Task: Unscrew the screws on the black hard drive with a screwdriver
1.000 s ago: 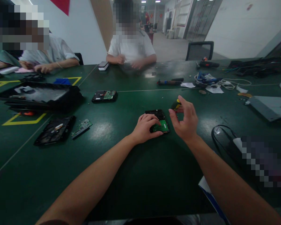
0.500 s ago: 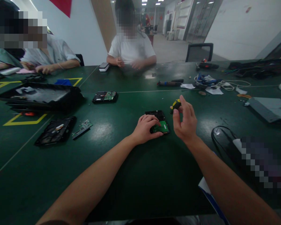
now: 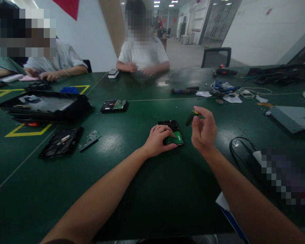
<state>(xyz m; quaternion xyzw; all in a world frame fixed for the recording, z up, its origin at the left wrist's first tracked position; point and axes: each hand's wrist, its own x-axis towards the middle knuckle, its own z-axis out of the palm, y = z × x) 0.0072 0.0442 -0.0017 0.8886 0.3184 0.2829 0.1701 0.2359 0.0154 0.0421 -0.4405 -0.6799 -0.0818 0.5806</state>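
And the right hand [image 3: 205, 132] has just shifted a little outward, away from the drive, the short dark-green and yellow handled tool [image 3: 191, 118] turning over in its fingertips. Thumb and forefinger have it pinched; the handle now lies slanted, its yellow end up by the forefinger, and no shaft can be made out. The left hand [image 3: 156, 139] hasn't budged: it's spread over the flat black hard drive [image 3: 172, 125] with the green circuit board [image 3: 177, 138], which sits under its fingers, just left of the right hand. Gripping or only pressing? Can't tell from here. My read: drive kept steady, tool off it for the moment.

Below it all, a glossy dark-green bench [image 3: 132, 183]. Beyond the left hand and to its left, a second black drive with a green board [image 3: 114, 105]; well out left, a black rectangular casing [image 3: 62, 141] and, just beside it, a loose green circuit board [image 3: 90, 140]. Off right of the right hand, a grey metal box [image 3: 292, 117]. Across from both hands, a person in a white T-shirt [image 3: 143, 56]; behind, pale walls and a long lit corridor.
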